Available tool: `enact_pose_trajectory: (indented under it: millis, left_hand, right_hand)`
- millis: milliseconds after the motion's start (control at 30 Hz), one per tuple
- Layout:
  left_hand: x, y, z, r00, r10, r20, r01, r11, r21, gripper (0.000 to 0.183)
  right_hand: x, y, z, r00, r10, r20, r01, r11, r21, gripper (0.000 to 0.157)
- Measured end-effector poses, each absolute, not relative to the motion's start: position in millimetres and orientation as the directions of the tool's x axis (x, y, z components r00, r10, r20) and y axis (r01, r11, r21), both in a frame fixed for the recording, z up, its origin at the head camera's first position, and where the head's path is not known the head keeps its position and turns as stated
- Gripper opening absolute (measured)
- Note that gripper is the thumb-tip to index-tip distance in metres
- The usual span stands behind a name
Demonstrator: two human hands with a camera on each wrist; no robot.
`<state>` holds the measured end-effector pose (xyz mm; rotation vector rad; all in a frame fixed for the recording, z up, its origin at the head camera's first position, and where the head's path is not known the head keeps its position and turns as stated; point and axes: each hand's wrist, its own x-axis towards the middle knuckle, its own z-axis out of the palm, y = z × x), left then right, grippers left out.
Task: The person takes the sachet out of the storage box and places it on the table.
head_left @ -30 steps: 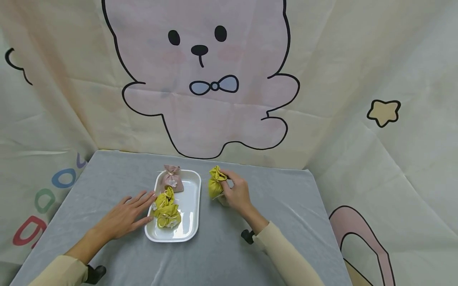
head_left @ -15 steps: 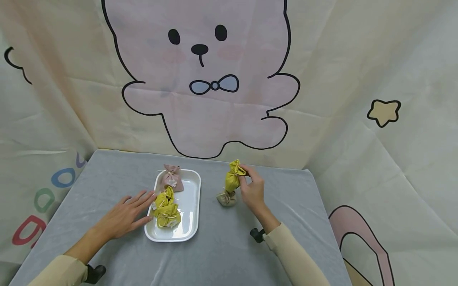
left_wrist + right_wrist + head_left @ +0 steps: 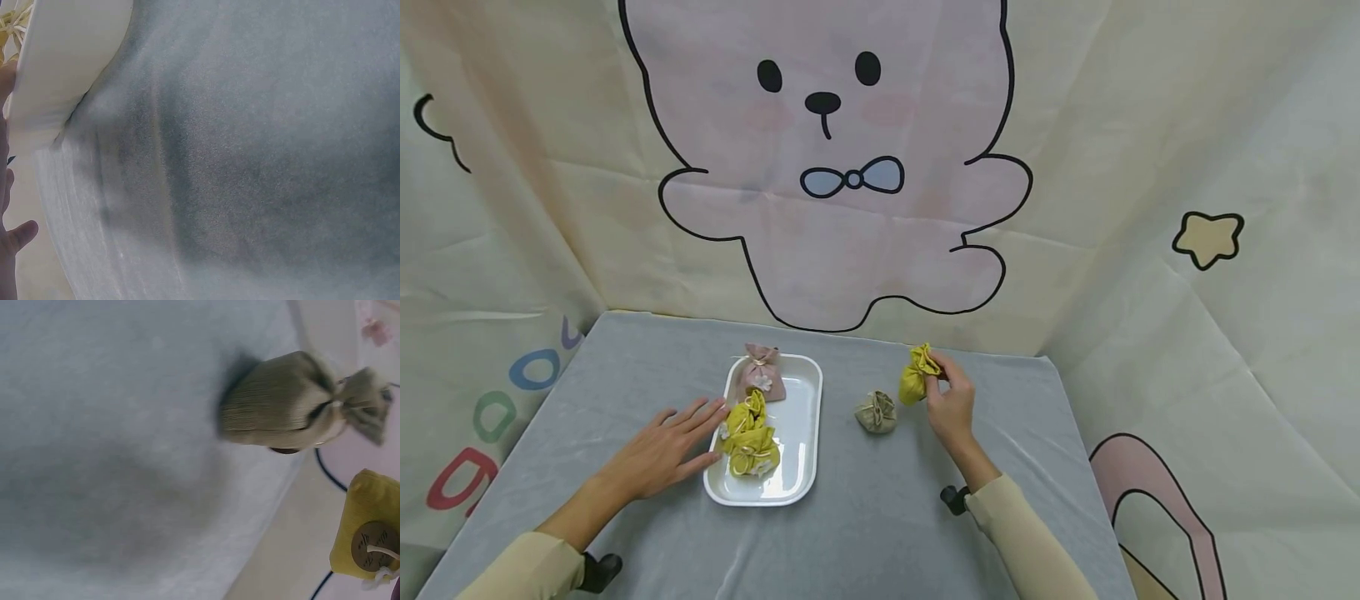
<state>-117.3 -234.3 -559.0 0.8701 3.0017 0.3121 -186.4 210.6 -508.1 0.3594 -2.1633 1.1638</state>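
Observation:
My right hand [image 3: 952, 408] pinches the gathered neck of a yellow drawstring pouch [image 3: 913, 386], held above the back of the table. In the right wrist view this yellow pouch [image 3: 356, 515] shows a round brown tag and a white cord. Left of that hand, a khaki drawstring pouch [image 3: 876, 414] stands upright on the cloth. My left hand [image 3: 662, 454], fingers straight and spread, touches the left side of a white tray [image 3: 797, 450]. Inside the tray lie yellow pouches [image 3: 752, 446], bunched together, behind which sits a pink pouch [image 3: 763, 379].
Grey cloth [image 3: 865, 517] covers the table. A printed fabric backdrop [image 3: 1075, 167] rises behind and at both sides. In the left wrist view, the outer wall of the tray [image 3: 69, 56] meets the cloth.
The right hand has carried the yellow pouch rightward, past the khaki pouch, which now stands in full view. The left hand and the tray have stayed in place.

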Motion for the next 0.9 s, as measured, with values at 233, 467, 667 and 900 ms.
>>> enact_pose_trajectory:
  millis: [233, 467, 667, 900]
  left_hand:
    - [-117.3, -233.7, -558.0, -0.846, 0.530, 0.056, 0.530, 0.827, 0.191, 0.072]
    - [-117.5, -233.4, -558.0, -0.851, 0.523, 0.041, 0.521, 0.832, 0.192, 0.072]
    - [-117.6, -233.9, -558.1, -0.849, 0.527, 0.042, 0.525, 0.830, 0.188, 0.071]
    - [-117.5, -234.8, -560.5, -0.849, 0.526, 0.047, 0.525, 0.831, 0.185, 0.072]
  right_hand:
    - [-184.0, 220.8, -531.6, -0.793, 0.049, 0.608, -0.457, 0.612, -0.646, 0.027]
    - [-179.6, 224.8, -556.7, -0.868, 0.036, 0.494, -0.351, 0.659, -0.665, 0.027]
    - [-177.7, 226.1, -567.9, -0.911, 0.007, 0.412, -0.307, 0.655, -0.690, 0.024]
    - [-180.0, 226.1, -568.0, -0.909, -0.005, 0.417, -0.322, 0.643, -0.695, 0.022]
